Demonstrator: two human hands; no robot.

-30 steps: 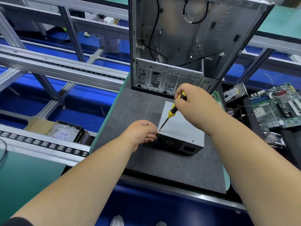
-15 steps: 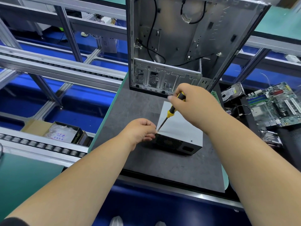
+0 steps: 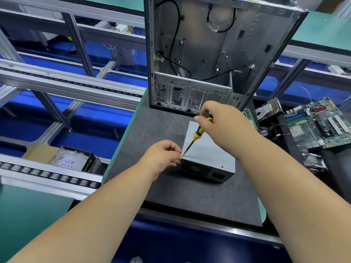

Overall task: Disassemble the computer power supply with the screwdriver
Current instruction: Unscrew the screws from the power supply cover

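Observation:
A grey metal power supply (image 3: 207,150) lies on the dark mat (image 3: 190,198), its black fan grille facing me. My right hand (image 3: 222,122) grips the yellow and black screwdriver (image 3: 197,134) by its handle. The thin shaft slants down to the box's near left top corner. My left hand (image 3: 163,156) sits at that corner with fingers curled, pinching at the screwdriver's tip; what it pinches is too small to make out. A screw (image 3: 222,166) shows at the near right top corner.
An empty open computer case (image 3: 218,54) stands upright just behind the power supply. To the right lie a hard drive (image 3: 266,111), a motherboard (image 3: 322,122) and loose parts. Left of the mat are aluminium roller rails (image 3: 57,86) and a cardboard box (image 3: 62,158) below.
My right hand has turned slightly on the screwdriver handle, with a finger now stretched out along it. The tip and my left hand stay at the same corner.

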